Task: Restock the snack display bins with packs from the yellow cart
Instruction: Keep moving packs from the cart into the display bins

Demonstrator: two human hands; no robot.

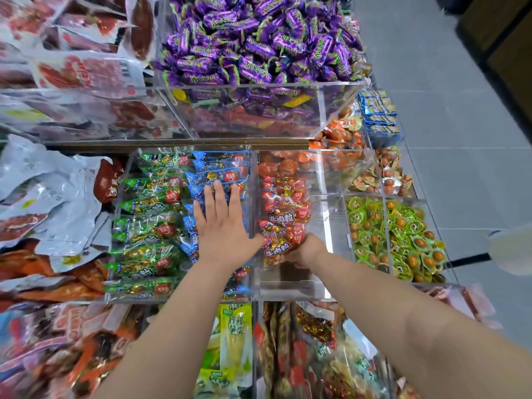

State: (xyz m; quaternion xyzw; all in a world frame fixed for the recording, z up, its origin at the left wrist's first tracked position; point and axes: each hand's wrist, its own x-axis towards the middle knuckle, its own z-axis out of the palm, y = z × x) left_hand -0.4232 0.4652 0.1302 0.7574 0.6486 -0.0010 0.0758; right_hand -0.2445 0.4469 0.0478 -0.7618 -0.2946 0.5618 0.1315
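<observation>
- In the middle bin (pixel 290 286), the right hand (pixel 305 251) is apparently clutching red packs (pixel 285 208); the loose stack is risking sliding sideways.
- Left hand (pixel 221 226) is lying flat, steadying blue packs (pixel 218 174).

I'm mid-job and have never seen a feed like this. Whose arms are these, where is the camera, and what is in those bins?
There is no machine here. These are a person's two bare arms, filmed by one wide-angle camera worn on the head, looking forward and down. Below them stand clear display bins. The left hand lies flat, fingers straight, on the blue packs, beside a row of green packs. The right hand grips red packs at the near end of the next bin, whose right side is bare. Purple candies fill the bin above.
</observation>
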